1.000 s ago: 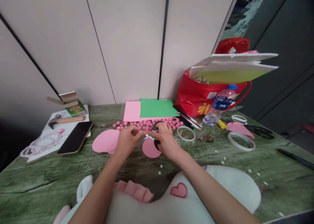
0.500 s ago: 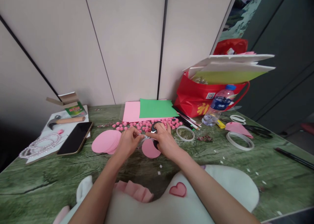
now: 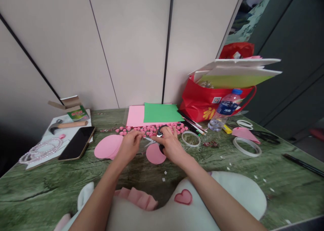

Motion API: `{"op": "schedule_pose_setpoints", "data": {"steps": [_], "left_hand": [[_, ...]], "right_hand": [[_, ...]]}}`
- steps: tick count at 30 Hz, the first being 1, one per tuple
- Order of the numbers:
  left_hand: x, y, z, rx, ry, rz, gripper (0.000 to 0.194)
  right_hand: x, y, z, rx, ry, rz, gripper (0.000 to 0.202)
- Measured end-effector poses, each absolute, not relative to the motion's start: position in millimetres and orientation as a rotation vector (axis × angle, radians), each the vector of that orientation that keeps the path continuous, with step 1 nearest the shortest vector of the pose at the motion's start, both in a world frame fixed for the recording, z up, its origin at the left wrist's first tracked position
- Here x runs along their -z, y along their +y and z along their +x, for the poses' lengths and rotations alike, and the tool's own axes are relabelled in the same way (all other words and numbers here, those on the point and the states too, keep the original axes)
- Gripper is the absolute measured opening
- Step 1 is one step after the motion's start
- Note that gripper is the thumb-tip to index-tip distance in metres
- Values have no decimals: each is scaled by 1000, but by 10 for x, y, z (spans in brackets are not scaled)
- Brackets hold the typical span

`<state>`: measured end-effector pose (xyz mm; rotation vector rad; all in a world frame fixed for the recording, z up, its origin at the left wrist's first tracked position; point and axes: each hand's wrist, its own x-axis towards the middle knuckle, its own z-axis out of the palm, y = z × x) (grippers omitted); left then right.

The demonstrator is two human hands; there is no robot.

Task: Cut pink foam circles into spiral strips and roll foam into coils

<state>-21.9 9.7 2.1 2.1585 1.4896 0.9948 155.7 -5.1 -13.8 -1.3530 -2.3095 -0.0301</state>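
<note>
My right hand (image 3: 170, 144) is closed round the black handles of a pair of scissors (image 3: 151, 141), whose blades point left over a pink paper circle (image 3: 156, 154). Just left of the blades, my left hand (image 3: 131, 142) has its fingertips pinched together; anything between them is too small to make out. Beside my left hand lies a stack of pink paper circles (image 3: 107, 146). Behind both hands runs a row of small pink balls (image 3: 149, 129).
Green paper (image 3: 163, 112) and pink paper lie at the back. A phone (image 3: 77, 143), hammer and bead strings are at left. Tape rolls (image 3: 191, 138), a bottle (image 3: 225, 111) and a red bag (image 3: 194, 101) are at right. A white plush (image 3: 157, 217) is in front.
My left hand has moved left, away from the scissors. The scissors' blades now show apart, while my right hand has stayed nearly in place.
</note>
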Motion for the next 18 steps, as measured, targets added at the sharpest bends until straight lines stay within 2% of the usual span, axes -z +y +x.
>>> {"op": "schedule_pose_setpoints", "data": {"steps": [12, 18], "left_hand": [[-57, 71, -168, -1055, 1757, 1968, 34], [-7, 57, -144, -878, 1653, 2134, 39]], "right_hand": [[142, -67, 1525, 52, -2325, -1348, 47], [121, -78, 1498, -8, -2346, -1335, 54]]}}
